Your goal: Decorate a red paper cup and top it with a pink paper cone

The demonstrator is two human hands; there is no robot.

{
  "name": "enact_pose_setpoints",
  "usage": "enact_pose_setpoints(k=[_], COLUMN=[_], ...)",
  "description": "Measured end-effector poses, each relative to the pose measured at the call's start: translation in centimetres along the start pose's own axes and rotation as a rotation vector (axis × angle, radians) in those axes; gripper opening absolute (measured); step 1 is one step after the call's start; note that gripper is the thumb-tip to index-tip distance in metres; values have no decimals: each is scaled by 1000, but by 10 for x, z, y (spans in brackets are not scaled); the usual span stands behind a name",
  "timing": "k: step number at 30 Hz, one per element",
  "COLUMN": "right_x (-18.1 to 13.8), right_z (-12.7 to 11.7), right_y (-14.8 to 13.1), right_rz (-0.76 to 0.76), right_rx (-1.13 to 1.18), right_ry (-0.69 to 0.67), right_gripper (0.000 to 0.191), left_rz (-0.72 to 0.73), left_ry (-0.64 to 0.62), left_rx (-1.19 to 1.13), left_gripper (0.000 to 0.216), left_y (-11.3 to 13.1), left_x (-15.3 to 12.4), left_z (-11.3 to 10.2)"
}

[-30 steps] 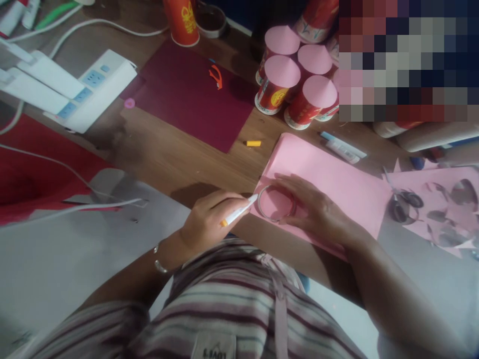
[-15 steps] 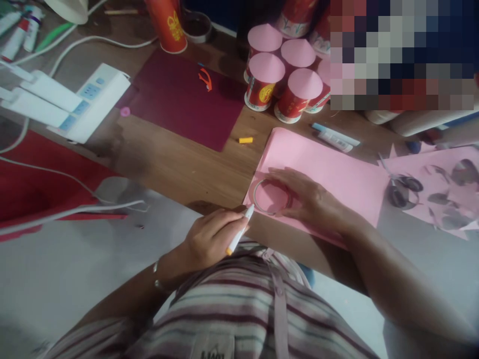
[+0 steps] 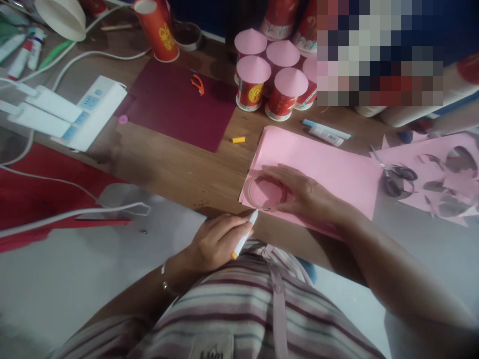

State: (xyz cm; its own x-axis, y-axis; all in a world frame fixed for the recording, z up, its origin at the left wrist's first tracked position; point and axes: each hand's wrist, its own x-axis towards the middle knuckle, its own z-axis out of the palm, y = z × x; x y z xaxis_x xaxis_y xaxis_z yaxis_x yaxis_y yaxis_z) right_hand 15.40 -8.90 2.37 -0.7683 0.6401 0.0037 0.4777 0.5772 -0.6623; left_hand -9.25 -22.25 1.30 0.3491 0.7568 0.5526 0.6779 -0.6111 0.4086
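Note:
My left hand is closed around a white marker with a yellow end, its tip just at the near edge of a thin round ring. The ring lies flat near the left corner of a stack of pink paper. With thumb and fingers curved about its right side, my right hand grips the ring against the paper. A yellow marker cap lies on the wooden table beyond the stack.
Red paper cups with pink cone tops stand at the back. Scissors and cut pink scraps lie right. A blue-capped marker sits behind the stack. Left are a power strip, a dark red sheet and white cables.
The marker tip has shifted right along the ring's near edge, with my left hand following. My right hand keeps its grip on the ring. The whole view has shifted slightly.

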Motion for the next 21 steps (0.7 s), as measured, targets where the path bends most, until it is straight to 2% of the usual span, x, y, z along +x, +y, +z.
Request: enact_pose_setpoints(k=[12,16,21], right_x=[0,0,0], right_z=[-1,-1,-1], right_y=[-3,-3,-4], right_rz=[13,30,30], right_rx=[0,0,17], right_ry=[2,2,-1], right_gripper=[79,80,81], left_rz=[-15,-53,-88], left_ry=[9,59,165], left_rx=[-63,-128,-84], left_gripper=[20,23,31], left_y=[-1,-4,-9], left_x=[1,-2,4], left_z=[6,4,-10])
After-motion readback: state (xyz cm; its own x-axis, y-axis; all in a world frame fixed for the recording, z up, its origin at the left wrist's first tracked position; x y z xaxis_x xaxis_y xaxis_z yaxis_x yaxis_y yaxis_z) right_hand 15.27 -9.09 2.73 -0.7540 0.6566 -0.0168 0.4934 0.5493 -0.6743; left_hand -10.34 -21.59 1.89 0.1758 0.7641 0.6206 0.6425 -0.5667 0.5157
